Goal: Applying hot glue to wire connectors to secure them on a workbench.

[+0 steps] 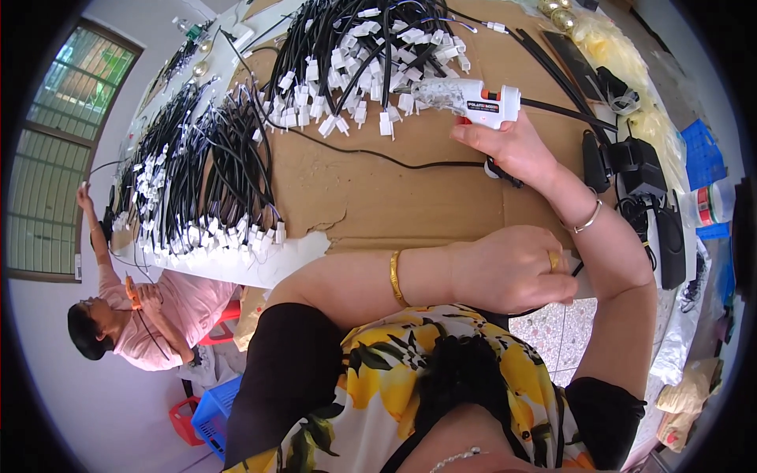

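Observation:
My right hand [516, 150] is wrapped round the handle of a white glue gun [495, 106], over the right half of the table. The gun's nozzle end, wrapped in something clear and crinkled, points left towards a large heap of black cables with white plugs [347, 71]. A black rod [564, 112] sticks out of its back. My left hand [512, 272] is closed at the table's near edge, its forearm lying across in front of me. The curled fingers hide whatever may be inside them.
Brown cardboard [394, 201] covers the table. More bundled black cables [229, 169] lie at left. Black power adapters [639, 165] and yellowish plastic bags [603, 47] line the right side. Beyond the left edge sits another person [169, 315] holding an orange-handled tool [132, 292].

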A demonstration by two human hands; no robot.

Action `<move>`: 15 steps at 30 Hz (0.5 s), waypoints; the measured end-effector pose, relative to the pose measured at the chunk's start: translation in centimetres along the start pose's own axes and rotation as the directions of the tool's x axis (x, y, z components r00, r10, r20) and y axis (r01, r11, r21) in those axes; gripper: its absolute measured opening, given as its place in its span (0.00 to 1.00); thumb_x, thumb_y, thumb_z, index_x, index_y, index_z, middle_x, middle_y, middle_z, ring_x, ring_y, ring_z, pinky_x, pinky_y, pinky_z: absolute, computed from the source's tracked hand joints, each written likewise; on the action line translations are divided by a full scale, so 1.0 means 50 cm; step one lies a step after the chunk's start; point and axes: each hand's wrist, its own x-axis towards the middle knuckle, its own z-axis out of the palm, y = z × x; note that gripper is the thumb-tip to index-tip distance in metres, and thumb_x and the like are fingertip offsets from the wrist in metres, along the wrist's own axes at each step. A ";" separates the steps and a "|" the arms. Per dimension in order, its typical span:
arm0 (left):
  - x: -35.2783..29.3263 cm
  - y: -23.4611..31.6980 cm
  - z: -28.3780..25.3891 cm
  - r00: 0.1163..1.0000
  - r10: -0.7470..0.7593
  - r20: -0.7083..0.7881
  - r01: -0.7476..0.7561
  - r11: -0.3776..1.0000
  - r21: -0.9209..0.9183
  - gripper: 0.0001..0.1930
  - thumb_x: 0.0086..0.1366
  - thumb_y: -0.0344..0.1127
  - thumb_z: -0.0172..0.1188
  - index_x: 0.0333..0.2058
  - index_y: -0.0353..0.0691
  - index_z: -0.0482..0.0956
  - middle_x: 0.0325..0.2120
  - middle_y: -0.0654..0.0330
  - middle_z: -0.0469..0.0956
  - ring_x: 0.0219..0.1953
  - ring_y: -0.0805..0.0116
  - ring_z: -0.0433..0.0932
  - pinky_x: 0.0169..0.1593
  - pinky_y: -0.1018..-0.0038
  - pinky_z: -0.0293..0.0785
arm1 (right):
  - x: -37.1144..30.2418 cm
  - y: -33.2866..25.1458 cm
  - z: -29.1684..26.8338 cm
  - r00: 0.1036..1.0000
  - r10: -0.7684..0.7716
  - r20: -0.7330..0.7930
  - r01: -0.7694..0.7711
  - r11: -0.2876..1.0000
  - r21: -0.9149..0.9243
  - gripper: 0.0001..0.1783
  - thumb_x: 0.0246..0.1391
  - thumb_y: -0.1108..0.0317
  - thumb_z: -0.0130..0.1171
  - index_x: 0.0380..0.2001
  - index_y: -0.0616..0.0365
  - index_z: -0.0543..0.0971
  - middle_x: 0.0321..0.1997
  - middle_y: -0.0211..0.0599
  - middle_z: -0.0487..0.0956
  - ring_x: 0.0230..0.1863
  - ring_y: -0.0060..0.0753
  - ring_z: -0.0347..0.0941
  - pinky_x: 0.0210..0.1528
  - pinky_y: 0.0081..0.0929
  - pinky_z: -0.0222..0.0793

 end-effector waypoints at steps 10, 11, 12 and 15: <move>0.022 0.075 -0.019 0.959 0.257 0.118 -0.278 0.935 0.220 0.06 0.44 0.28 0.55 0.23 0.32 0.71 0.22 0.54 0.70 0.24 0.63 0.69 0.31 0.70 0.70 | -0.022 0.002 0.018 1.000 -0.002 -0.010 0.002 1.000 -0.007 0.10 0.42 0.68 0.59 0.30 0.59 0.72 0.25 0.23 0.71 0.26 0.12 0.63 0.27 0.13 0.60; 0.016 0.080 -0.035 0.979 0.198 0.058 -0.206 0.936 0.286 0.07 0.44 0.28 0.55 0.24 0.32 0.72 0.24 0.53 0.71 0.26 0.62 0.71 0.33 0.69 0.71 | -0.017 0.004 0.022 1.000 0.017 0.002 -0.017 1.000 -0.025 0.11 0.42 0.67 0.59 0.30 0.59 0.73 0.25 0.24 0.71 0.25 0.12 0.63 0.27 0.14 0.60; 0.007 0.087 -0.051 0.979 0.192 0.065 -0.202 0.934 0.295 0.07 0.44 0.28 0.55 0.24 0.32 0.72 0.24 0.53 0.71 0.26 0.62 0.71 0.33 0.69 0.71 | -0.021 -0.006 0.025 1.000 0.010 0.009 -0.009 1.000 -0.017 0.11 0.42 0.67 0.59 0.30 0.59 0.73 0.25 0.24 0.71 0.25 0.12 0.63 0.27 0.14 0.60; -0.036 0.109 -0.118 0.993 0.009 0.118 -0.073 0.830 0.553 0.09 0.43 0.28 0.57 0.27 0.36 0.74 0.31 0.51 0.74 0.32 0.57 0.74 0.37 0.67 0.72 | -0.031 -0.027 0.026 0.997 0.039 0.065 -0.033 0.994 -0.103 0.15 0.42 0.62 0.58 0.32 0.60 0.74 0.26 0.29 0.73 0.27 0.15 0.65 0.29 0.16 0.63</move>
